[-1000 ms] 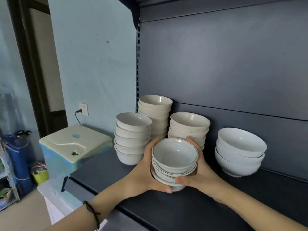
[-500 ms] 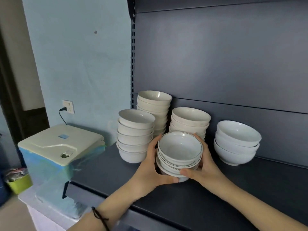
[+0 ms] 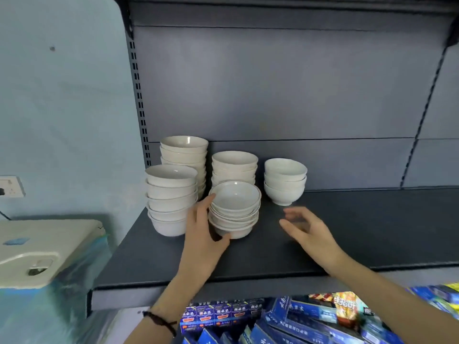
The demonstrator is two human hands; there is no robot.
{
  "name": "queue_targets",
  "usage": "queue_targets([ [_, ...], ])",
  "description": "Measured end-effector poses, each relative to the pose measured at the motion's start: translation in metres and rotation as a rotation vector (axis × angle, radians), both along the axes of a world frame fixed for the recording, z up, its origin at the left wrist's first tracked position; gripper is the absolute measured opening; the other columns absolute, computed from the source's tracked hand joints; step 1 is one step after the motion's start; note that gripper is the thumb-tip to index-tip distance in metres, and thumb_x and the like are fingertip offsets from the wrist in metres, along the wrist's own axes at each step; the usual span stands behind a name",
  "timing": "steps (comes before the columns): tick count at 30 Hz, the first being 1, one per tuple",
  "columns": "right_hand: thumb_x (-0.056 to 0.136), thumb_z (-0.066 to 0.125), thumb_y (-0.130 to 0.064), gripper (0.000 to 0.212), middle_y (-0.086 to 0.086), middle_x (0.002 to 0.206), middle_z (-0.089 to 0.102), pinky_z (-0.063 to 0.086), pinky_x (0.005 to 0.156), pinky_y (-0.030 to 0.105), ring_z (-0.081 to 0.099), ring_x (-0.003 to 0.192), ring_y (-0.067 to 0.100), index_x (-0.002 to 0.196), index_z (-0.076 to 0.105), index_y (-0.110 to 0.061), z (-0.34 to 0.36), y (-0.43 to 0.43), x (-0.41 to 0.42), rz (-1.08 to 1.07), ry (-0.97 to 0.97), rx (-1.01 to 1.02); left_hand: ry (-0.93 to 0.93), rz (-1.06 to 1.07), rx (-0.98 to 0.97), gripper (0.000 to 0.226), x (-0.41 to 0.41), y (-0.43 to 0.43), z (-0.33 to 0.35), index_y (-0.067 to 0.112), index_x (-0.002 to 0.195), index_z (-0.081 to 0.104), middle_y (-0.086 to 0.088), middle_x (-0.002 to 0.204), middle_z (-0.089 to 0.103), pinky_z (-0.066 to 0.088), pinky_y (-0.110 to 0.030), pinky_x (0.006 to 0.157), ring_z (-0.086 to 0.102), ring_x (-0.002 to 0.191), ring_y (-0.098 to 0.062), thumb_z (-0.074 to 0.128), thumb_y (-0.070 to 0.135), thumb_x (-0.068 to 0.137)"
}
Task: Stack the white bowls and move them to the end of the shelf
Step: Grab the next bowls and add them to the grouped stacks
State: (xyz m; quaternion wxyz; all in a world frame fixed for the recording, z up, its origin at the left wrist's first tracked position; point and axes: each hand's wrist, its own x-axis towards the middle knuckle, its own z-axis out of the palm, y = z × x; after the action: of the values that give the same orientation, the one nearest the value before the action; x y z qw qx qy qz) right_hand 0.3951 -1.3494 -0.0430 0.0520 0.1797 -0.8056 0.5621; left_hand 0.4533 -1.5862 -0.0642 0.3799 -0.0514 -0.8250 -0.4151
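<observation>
A stack of shallow white bowls rests on the dark shelf, in front of the other stacks. My left hand still wraps its left side, fingers on the rims and thumb under the base. My right hand hovers to the right of that stack, blurred, fingers apart and holding nothing. Behind stand taller stacks of white bowls: one at the front left, one at the back left, one in the middle, and a short stack of three to the right.
The shelf's right half holds nothing as far as the upright. A cream appliance lid sits at lower left beside the blue wall with a socket. Blue packaged goods fill the shelf below.
The stack of shallow bowls has come down onto the shelf. My right hand has let go of it and pulled away to the right. The camera has swung to the right.
</observation>
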Motion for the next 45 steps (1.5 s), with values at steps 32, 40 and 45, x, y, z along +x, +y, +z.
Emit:
queue_targets([
  [32,0.095,0.048,-0.054,0.068,-0.006,0.162,0.021,0.014,0.119,0.057,0.021,0.149,0.022,0.153,0.017,-0.037,0.019,0.441,0.153,-0.773,-0.133,1.177,0.245,-0.343,-0.931,0.043,-0.017,0.420,0.032,0.026,0.112,0.071,-0.003,0.116,0.070,0.052,-0.040,0.090,0.068,0.102,-0.022,0.076,0.037,0.071],
  [40,0.096,0.047,-0.053,0.065,-0.009,0.160,0.024,0.018,0.119,0.050,0.025,0.147,0.020,0.153,0.019,-0.038,0.012,0.568,0.162,-0.834,-0.187,1.150,0.155,-0.420,-0.970,0.040,-0.026,0.570,0.018,0.028,0.109,0.071,-0.007,0.115,0.069,0.053,-0.045,0.087,0.068,0.102,-0.026,0.069,0.040,0.071],
  [45,0.096,0.048,-0.049,0.065,-0.007,0.161,0.023,0.019,0.119,0.052,0.026,0.146,0.023,0.153,0.020,-0.036,0.018,0.632,0.162,-0.856,-0.239,1.123,0.184,-0.468,-0.954,0.044,-0.040,0.648,0.018,0.029,0.131,0.057,-0.008,0.146,0.048,0.032,-0.047,0.109,0.046,0.132,-0.028,0.057,0.039,0.089],
])
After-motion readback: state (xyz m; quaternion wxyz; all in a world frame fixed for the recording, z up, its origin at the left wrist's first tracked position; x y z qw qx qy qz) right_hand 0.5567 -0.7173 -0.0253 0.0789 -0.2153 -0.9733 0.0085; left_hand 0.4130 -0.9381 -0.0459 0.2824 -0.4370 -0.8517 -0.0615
